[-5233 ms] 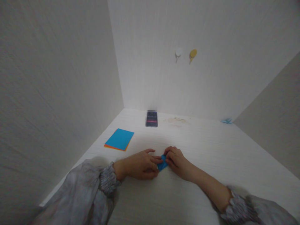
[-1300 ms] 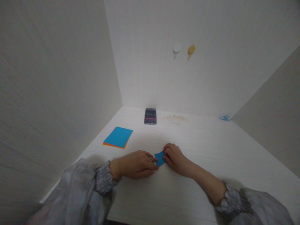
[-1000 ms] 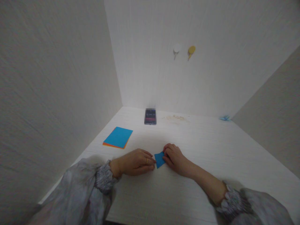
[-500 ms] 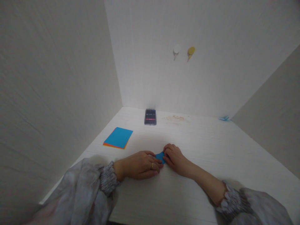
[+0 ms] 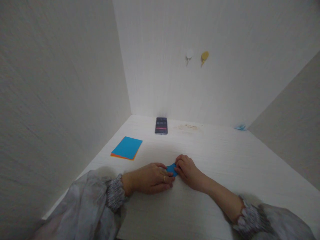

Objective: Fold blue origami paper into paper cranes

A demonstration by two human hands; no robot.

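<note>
A small folded piece of blue paper point(image 5: 171, 168) lies on the white table point(image 5: 215, 156) between my two hands. My left hand point(image 5: 150, 178), a ring on one finger, has its fingers curled onto the paper's left side and covers much of it. My right hand point(image 5: 188, 170) pinches the paper's right edge with bent fingers. Only a small patch of blue shows between the fingertips. Both forearms rest low on the table in grey patterned sleeves.
A stack of blue sheets with an orange one underneath point(image 5: 127, 148) lies at the left. A small dark box point(image 5: 161, 125) stands near the back wall. A blue folded paper figure point(image 5: 240, 127) sits at the back right. Two hooks point(image 5: 197, 57) hang on the wall.
My left hand has slid right over the blue paper, which showed as a wider flap a second ago and is now mostly covered. My right hand has barely moved.
</note>
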